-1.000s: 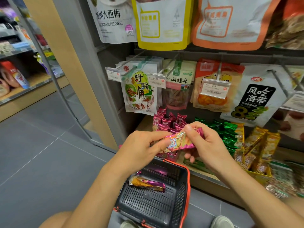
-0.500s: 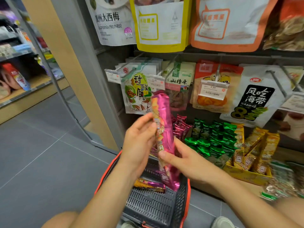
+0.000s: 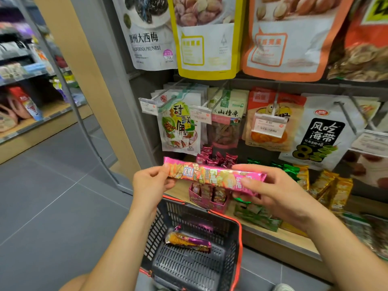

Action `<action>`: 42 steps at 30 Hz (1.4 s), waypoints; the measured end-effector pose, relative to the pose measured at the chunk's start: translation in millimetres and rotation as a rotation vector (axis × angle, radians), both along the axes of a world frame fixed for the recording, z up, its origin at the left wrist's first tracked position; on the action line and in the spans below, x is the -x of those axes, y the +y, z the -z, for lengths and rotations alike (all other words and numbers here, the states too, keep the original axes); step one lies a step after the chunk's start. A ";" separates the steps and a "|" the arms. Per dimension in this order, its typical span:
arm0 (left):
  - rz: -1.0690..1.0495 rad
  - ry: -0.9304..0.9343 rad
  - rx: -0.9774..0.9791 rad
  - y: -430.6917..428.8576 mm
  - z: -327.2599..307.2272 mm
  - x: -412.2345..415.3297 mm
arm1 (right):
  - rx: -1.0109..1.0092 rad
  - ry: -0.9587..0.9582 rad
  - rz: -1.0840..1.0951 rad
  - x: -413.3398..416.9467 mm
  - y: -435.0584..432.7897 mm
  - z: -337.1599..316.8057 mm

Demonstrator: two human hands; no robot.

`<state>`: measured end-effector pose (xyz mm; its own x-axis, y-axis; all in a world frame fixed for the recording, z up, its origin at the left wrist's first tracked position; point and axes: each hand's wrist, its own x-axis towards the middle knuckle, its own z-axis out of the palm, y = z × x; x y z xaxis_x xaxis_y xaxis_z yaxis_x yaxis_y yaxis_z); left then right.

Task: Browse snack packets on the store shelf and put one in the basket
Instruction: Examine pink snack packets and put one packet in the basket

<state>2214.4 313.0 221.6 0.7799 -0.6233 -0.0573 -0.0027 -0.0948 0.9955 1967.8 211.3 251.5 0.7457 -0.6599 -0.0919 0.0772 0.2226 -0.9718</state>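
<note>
A long pink snack packet [image 3: 210,175] lies level in front of the shelf, held at both ends. My left hand [image 3: 150,182] pinches its left end. My right hand [image 3: 270,191] grips its right end, thumb on top and fingers underneath. Below them a dark grey basket [image 3: 228,255] with a red rim hangs at my left forearm. An orange and purple packet [image 3: 188,241] lies on the basket's floor. The pink display box [image 3: 207,195] on the shelf is partly hidden behind the held packet.
Hanging snack bags [image 3: 180,127] and price tags [image 3: 268,124] fill the pegs above. Green packets [image 3: 256,217] and yellow packets [image 3: 329,185] crowd the wooden shelf [image 3: 279,238] on the right. A grey tiled aisle [image 3: 52,196] opens to the left, with another shelf [image 3: 27,114] beyond.
The pink packet went from bunched between both hands, to upright, to level now. My hands moved apart to its two ends. The view came closer to the shelf.
</note>
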 end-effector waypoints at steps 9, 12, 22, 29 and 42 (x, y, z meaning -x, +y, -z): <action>0.500 -0.170 -0.535 -13.2 28.3 15.6 | 0.790 0.291 0.361 0.2 -15.8 -19.9; 0.590 -0.485 -0.675 -29.4 35.1 13.2 | 1.129 0.346 0.479 -3.4 -20.2 -29.0; 0.681 -1.093 -0.442 -142.0 48.8 5.3 | 1.431 0.433 0.510 -61.6 -43.0 11.5; 0.867 -1.066 -0.641 -210.9 74.9 -10.1 | 1.245 0.633 0.539 -90.1 -93.9 35.0; 0.593 -0.698 -0.332 -192.1 66.7 -66.4 | 1.222 0.454 0.613 -118.1 -114.8 51.1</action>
<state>2280.9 120.8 154.9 0.2692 -0.9615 0.0553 -0.7200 -0.1628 0.6746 2085.9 96.5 200.5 0.3811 -0.6977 0.6066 -0.5084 -0.7062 -0.4928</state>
